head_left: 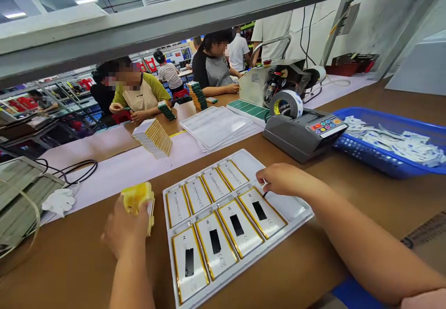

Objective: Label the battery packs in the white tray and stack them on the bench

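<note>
A white plastic tray [240,272] holds two rows of flat white pouch battery cells [215,248] with yellow edges. Those in the near row each carry a strip of black tape [237,224]; the far row shows only print. My left hand [127,227], left of the tray, is closed around a small stack of yellow-edged battery cells [137,197], blurred by motion. Over the tray's right part, my right hand [280,179] has its fingers pinched, with a small dark piece that looks like black tape [265,193] at the fingertips.
A grey tape dispenser [303,134] stands behind the tray, beside a blue basket [390,160] of white scraps. Farther back are a leaning stack of cells [152,138], white trays [216,125] and a machine [256,86]. A shelf beam [174,16] crosses overhead. Co-workers sit opposite.
</note>
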Demonstrator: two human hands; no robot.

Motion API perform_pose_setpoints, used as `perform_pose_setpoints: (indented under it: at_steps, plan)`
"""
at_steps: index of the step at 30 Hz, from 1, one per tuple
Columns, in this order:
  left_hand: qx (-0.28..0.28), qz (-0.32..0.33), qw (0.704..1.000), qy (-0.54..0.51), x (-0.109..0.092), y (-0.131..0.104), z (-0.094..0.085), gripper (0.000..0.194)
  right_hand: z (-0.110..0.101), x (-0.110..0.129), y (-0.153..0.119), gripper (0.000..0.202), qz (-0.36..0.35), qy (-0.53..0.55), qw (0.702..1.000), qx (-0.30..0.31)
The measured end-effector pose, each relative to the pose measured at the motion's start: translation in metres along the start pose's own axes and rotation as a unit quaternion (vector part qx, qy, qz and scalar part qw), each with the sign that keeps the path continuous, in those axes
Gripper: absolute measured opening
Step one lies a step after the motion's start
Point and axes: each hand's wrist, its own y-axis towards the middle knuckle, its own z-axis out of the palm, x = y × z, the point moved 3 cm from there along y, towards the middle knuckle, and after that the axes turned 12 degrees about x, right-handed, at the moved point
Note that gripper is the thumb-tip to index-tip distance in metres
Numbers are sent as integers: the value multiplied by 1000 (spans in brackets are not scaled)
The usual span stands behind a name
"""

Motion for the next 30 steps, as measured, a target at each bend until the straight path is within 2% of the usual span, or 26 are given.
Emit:
perform_pose_setpoints:
  at_steps: [1, 2, 3, 5, 6, 7, 8, 9, 12, 16, 18, 20, 22, 24, 27, 30]
  plan:
    - [-1, 20, 995, -100, -4, -4, 2, 69, 1, 4, -2, 11, 1, -14, 1000, 7]
    - [31, 33, 974, -223, -8, -7, 7, 66, 2, 8, -3, 12, 0, -28, 1000, 10]
    - [94, 34, 931, -351, -12, -10, 17, 61, 3, 11, -5, 15, 0, -39, 999, 12]
    - [252, 13, 792, -556, -22, -18, 43, 47, 3, 15, -7, 19, 0, -52, 999, 15]
    - [319, -2, 722, -615, -27, -22, 55, 40, 3, 17, -8, 20, 2, -56, 998, 13]
    - [363, -15, 667, -650, -30, -26, 65, 34, 2, 18, -9, 20, 6, -61, 998, 10]
    - [387, -27, 629, -674, -32, -29, 74, 29, 2, 18, -9, 19, 14, -64, 998, 7]
    - [402, -36, 604, -687, -33, -31, 81, 25, 1, 19, -10, 18, 22, -67, 997, 7]
    - [427, -47, 564, -705, -32, -33, 93, 21, 3, 23, -8, 17, 35, -71, 997, 19]
    - [422, -53, 530, -733, -27, -31, 94, 37, 12, 20, -3, 16, 35, -60, 997, 14]
    - [416, -60, 526, -739, -26, -31, 93, 44, 19, 11, -1, 15, 58, -3, 998, 12]
    - [418, -60, 521, -742, -26, -31, 93, 49, 29, 3, -1, 25, 77, 82, 994, 15]
    - [426, -48, 507, -748, -27, -32, 92, 51, 38, 2, -5, 34, 53, 164, 984, 38]
    - [426, -38, 491, -759, -26, -33, 92, 53, 43, 8, -10, 31, 16, 208, 975, 81]
    - [420, -54, 473, -773, -23, -34, 93, 58, 36, 17, -13, 21, 4, 250, 960, 128]
    - [444, -68, 450, -772, -20, -37, 95, 63, 10, 32, 3, 21, -11, 341, 936, 90]
